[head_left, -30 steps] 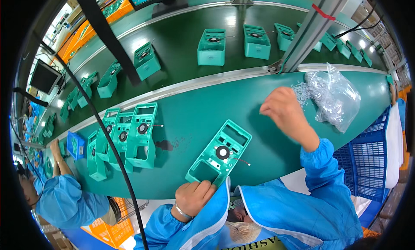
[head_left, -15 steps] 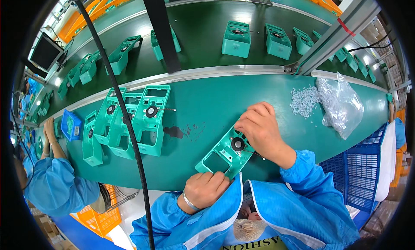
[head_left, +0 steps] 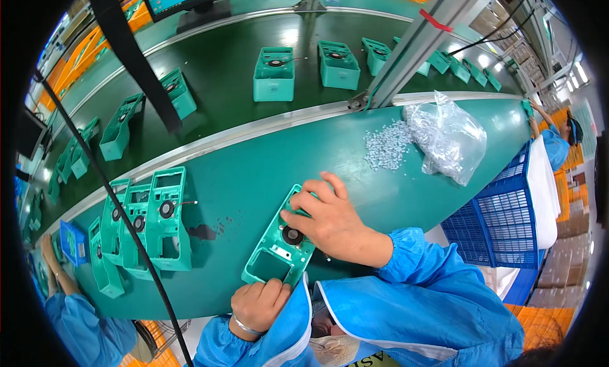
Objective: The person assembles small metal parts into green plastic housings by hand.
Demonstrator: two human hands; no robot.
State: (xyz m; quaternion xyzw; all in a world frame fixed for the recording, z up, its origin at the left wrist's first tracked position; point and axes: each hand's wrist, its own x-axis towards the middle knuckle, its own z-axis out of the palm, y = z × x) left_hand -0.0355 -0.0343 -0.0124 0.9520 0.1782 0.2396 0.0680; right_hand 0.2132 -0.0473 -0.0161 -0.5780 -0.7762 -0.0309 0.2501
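A green plastic housing point(head_left: 274, 248) with a round black fan point(head_left: 292, 235) set in it lies slanted on the green bench before me. My left hand point(head_left: 259, 305) is closed on its near end, fingers curled over the rim beside a rectangular opening. Over the far part of the housing is my right hand point(head_left: 333, 222), its thumb and fingertips close together just above the fan and its other fingers raised. Whatever those fingertips hold is hidden. A short wire end shows below the right hand.
Several similar housings point(head_left: 166, 230) stand at the left, beside a blue bin point(head_left: 73, 243) and a person's arm point(head_left: 54, 262). Small pale pieces point(head_left: 386, 145) lie by a clear plastic bag point(head_left: 447, 142). A metal post point(head_left: 406, 53) and more housings point(head_left: 274, 81) stand beyond, blue crates point(head_left: 495, 218) at right.
The view has swung to the right, so things appear farther left. My right hand's fingers have moved from the housing's far edge toward the fan and spread more. My left hand keeps its hold.
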